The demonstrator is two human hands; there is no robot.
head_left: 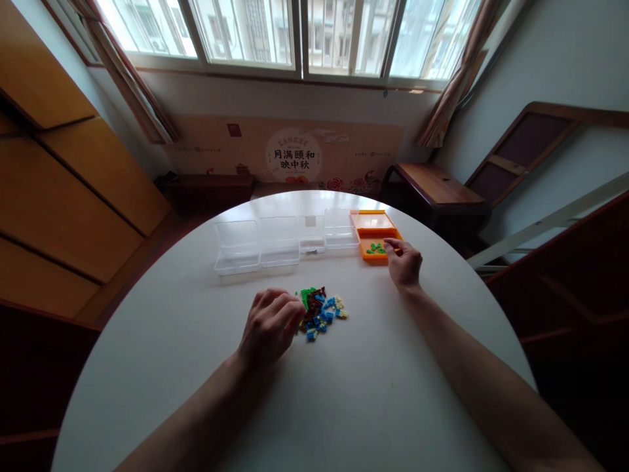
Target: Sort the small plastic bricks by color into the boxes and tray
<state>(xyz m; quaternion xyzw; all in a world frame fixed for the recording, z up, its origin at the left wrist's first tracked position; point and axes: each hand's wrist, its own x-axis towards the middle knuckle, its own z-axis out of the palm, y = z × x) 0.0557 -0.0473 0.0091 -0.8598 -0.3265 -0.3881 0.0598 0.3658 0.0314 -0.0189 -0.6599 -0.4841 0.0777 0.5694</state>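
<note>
**Head view: two bare hands at a pile of small bricks and an orange box**

The head view looked down on a round white surface (pixel 196 367). Toward its far side, a row of clear plastic boxes (pixel 255 248) stood open, side by side, running from left of centre to the middle.

Nearer the person, the left hand (pixel 269 324) rested on the surface with its fingers (pixel 289 313) curled together, their tips touching the left edge of a pile of small bricks (pixel 322 309). The pile mixed green, brown, blue and pale yellow pieces. Whether a piece was pinched between those fingers could not be told.

To the right of the clear boxes, and touching the last of them, sat an orange box (pixel 374 226), lid open, with a few green pieces (pixel 376 248) in its near tray. The right hand (pixel 405 263) lay at that tray's right corner, its fingers loosely bent, the forefinger reaching just beside the green pieces. Whether it gripped anything was hidden.
</note>
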